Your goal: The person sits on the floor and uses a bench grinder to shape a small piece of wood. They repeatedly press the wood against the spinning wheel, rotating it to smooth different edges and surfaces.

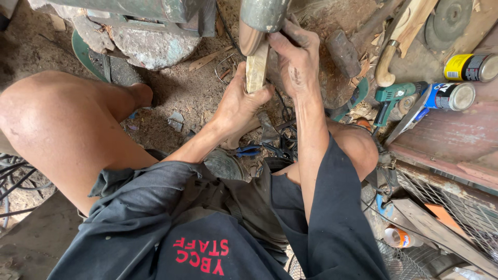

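Both hands clamped one narrow piece of wood (pixel 256 70) near the top centre of the frame: the left hand (pixel 239 101) wrapped its lower end, grip pressed together, and the right hand (pixel 296 59) closed around its upper part, fingers curled tight. Its top edge met a rounded sanding head (pixel 252 36) under a grey machine housing (pixel 264 13). Judging by that contact, good work here called for steady, even pressure, with fingertips kept clear of the head. A hammer (pixel 342 52) lay on the sawdust floor at upper right, near a green drill (pixel 392 97).
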